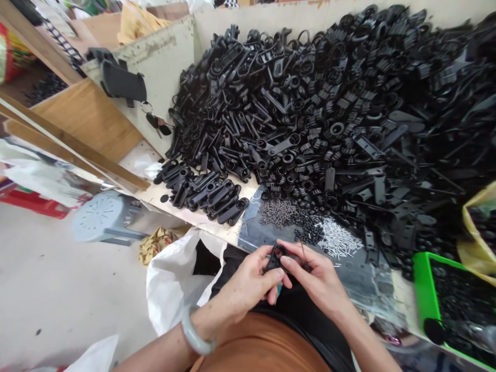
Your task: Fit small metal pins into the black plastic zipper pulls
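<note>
Close to my lap, my left hand (261,276) is closed around a black plastic part (276,257) with a ring-shaped end. My right hand (310,266) meets it there, thumb and fingers pressed against the ring end. A thin reddish-brown rod (303,250) sticks up between the fingers of my right hand; its lower end is hidden. Just beyond my hands lie a heap of small silver pins (337,237), a patch of small brownish-grey pieces (279,212) and some small black pieces (306,227).
A large heap of black plastic parts (271,103) covers the table. Several elongated black parts (209,194) lie at its left edge. A green bin (422,289) stands at right, a white sack (166,279) hangs at left, and a grey stool (98,214) is on the floor.
</note>
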Demonstrator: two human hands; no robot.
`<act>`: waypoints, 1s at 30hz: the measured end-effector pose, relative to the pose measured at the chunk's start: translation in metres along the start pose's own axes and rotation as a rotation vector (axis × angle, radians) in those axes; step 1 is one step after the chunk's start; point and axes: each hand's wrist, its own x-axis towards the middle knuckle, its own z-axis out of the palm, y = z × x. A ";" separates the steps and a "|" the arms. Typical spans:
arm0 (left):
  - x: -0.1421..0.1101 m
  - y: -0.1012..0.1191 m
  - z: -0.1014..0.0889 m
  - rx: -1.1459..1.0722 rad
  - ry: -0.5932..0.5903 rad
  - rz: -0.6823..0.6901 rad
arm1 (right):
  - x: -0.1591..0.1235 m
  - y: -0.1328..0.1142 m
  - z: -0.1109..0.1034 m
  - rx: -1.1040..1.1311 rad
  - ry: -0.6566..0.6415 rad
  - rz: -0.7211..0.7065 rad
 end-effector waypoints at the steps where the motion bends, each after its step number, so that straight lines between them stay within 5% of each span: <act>1: 0.000 0.000 0.000 0.003 -0.011 0.008 | 0.000 0.000 -0.001 -0.023 -0.004 -0.026; 11: -0.001 -0.003 -0.001 0.104 -0.051 0.035 | -0.002 -0.004 -0.008 -0.132 -0.089 -0.073; 22: -0.003 0.000 -0.010 0.085 0.007 -0.020 | -0.009 -0.016 -0.011 -0.196 -0.044 -0.048; 27: 0.012 0.015 -0.023 0.661 0.394 0.245 | -0.005 -0.012 -0.033 -0.281 0.229 -0.019; 30: 0.033 0.022 -0.022 1.114 0.478 0.319 | 0.002 -0.011 -0.041 -0.359 0.287 -0.032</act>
